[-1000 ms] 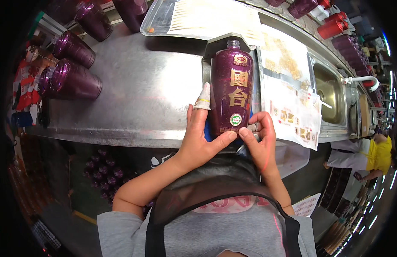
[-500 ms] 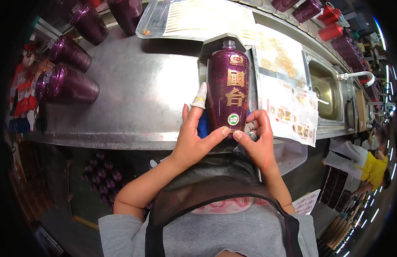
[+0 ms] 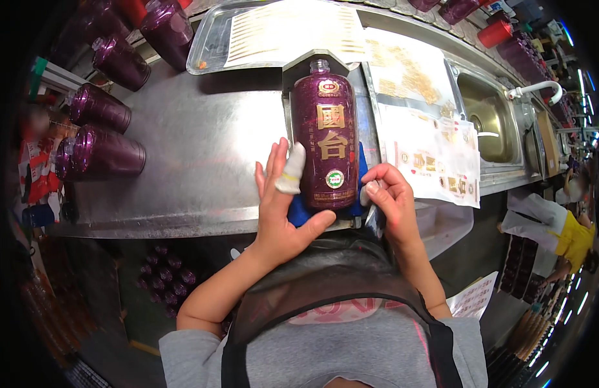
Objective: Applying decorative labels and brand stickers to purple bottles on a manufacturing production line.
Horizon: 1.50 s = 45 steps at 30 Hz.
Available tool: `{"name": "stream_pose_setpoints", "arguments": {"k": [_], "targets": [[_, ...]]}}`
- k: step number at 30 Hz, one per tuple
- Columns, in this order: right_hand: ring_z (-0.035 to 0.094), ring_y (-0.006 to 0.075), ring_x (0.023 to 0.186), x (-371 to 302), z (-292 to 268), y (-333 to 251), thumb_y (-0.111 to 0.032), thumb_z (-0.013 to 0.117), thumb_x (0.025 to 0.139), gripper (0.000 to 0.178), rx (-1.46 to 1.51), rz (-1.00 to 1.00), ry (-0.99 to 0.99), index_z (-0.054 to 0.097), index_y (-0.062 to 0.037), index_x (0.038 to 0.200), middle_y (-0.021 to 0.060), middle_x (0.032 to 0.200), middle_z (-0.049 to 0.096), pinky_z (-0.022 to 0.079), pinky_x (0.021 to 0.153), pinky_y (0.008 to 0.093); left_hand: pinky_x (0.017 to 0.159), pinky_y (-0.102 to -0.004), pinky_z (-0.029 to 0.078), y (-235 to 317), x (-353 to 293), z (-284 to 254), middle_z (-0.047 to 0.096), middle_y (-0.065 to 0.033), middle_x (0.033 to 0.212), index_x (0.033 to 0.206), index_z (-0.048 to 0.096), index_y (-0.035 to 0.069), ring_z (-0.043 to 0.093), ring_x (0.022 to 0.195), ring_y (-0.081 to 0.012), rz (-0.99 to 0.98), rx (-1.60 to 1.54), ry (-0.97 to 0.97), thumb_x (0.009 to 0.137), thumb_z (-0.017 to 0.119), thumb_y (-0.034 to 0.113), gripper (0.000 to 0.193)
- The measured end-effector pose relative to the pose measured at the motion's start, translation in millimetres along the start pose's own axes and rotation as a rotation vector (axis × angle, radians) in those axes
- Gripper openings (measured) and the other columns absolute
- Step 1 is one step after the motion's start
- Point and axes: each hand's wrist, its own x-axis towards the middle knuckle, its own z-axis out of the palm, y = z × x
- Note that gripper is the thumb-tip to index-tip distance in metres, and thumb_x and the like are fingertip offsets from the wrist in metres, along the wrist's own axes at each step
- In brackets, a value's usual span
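Note:
A glossy purple bottle (image 3: 323,132) with gold characters and a round green-and-white sticker lies face up in a metal holder (image 3: 316,58), its clear neck pointing away from me. Blue material (image 3: 301,210) shows beneath its lower end. My left hand (image 3: 280,207) is at the bottle's left side, fingers apart, with a whitish cover on the index finger. To the right of the bottle's base, the fingers of my right hand (image 3: 391,197) are curled together. A dark, shiny piece (image 3: 374,222) shows below them; I cannot make out what it is.
Several purple bottles (image 3: 102,152) stand along the left side of the metal bench (image 3: 202,142). A tray (image 3: 206,45) with a striped sheet sits at the back. Printed sheets (image 3: 435,155) lie to the right, before a sink (image 3: 483,116). Another person (image 3: 558,233) is at far right.
Both thumbs have come off the bottle's lower end. My left hand has opened out beside it, and my right hand has drawn its fingers together at the right. The view has shifted slightly.

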Motion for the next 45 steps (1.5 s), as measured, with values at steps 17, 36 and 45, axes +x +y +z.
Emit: {"name": "stream_pose_setpoints", "arguments": {"k": [17,36,45], "targets": [[0.054,0.0080,0.087,-21,20,-24,0.003,0.060,0.082,0.028,0.278,-0.092,0.220,0.050,-0.0023,0.108,0.0043,0.100,0.055,0.044,0.079,0.0218,0.107,-0.0636,-0.006,8,-8,-15,0.028,-0.0168,0.153,0.110,0.072,0.025,0.013,0.143,-0.0420,0.254,0.490,-0.133,0.076,0.071,0.038,0.037],[0.058,0.0100,0.079,30,-35,-23,-0.002,0.060,0.083,0.021,0.120,-0.120,0.351,0.059,0.0017,0.103,0.0040,0.088,0.062,0.047,0.075,0.0230,0.112,-0.0594,0.007,15,17,-9,0.047,-0.0221,0.139,0.137,0.045,0.000,0.042,0.133,-0.0353,0.228,0.219,-0.037,0.064,0.075,0.011,0.080],[0.057,0.0135,0.068,197,-56,-46,-0.031,0.072,0.078,0.032,-0.583,-0.319,0.428,0.064,-0.0003,0.078,0.0073,0.073,0.064,0.046,0.067,0.0280,0.112,-0.0596,0.006,19,28,-18,0.045,-0.0198,0.142,0.139,0.044,0.003,0.037,0.136,-0.0368,0.331,0.168,-0.165,0.069,0.078,0.024,0.081]]}}
